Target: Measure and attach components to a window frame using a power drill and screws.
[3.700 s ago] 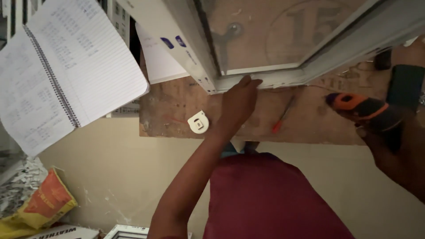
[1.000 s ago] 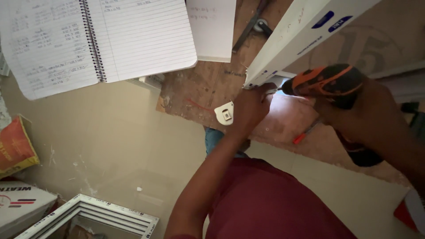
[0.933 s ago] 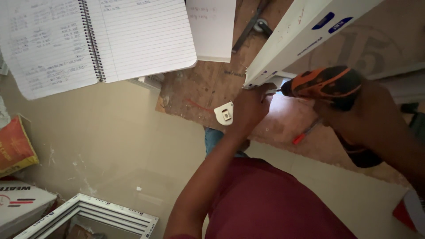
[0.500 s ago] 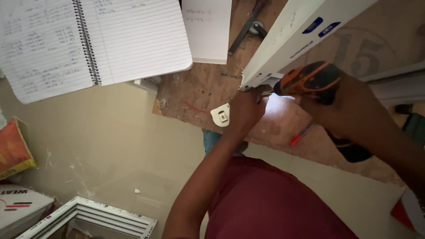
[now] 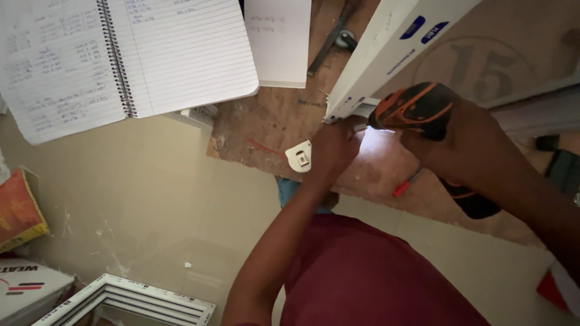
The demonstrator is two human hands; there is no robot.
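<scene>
Head view, 1 frame, looking down over a maroon shirt [image 5: 374,271] at a worn wooden bench top [image 5: 278,121]. Right hand [image 5: 450,142] at about 2 o'clock of frame: fingers wrapped tight round the grip of an orange-and-black cordless drill [image 5: 417,108], which points toward 9 o'clock, its nose at the lower end of a white window-frame profile [image 5: 386,54]. Profile runs diagonally from that end up toward 1 o'clock and carries 2 small blue labels. Left hand [image 5: 332,151] at centre, forearm entering from 6 o'clock: fingers curled against the end of the profile, just at 9 o'clock of the drill nose; cannot tell whether they pinch a screw or only steady the corner, as the fingertips are hidden. A bright patch of light falls on the bench directly below the drill nose. White tape measure [image 5: 299,157] lies on the bench just at 9 o'clock of the left hand, near but apart. Red-handled screwdriver [image 5: 408,182] lies on the bench at 5 o'clock of the drill, partly under the right forearm. Open spiral notebook [image 5: 121,54] with handwritten lines at 10 o'clock; loose white sheet [image 5: 278,39] at 12 o'clock. Further white frame [image 5: 127,302] on the floor at 7 o'clock; orange bag [image 5: 18,208] at 9 o'clock.
</scene>
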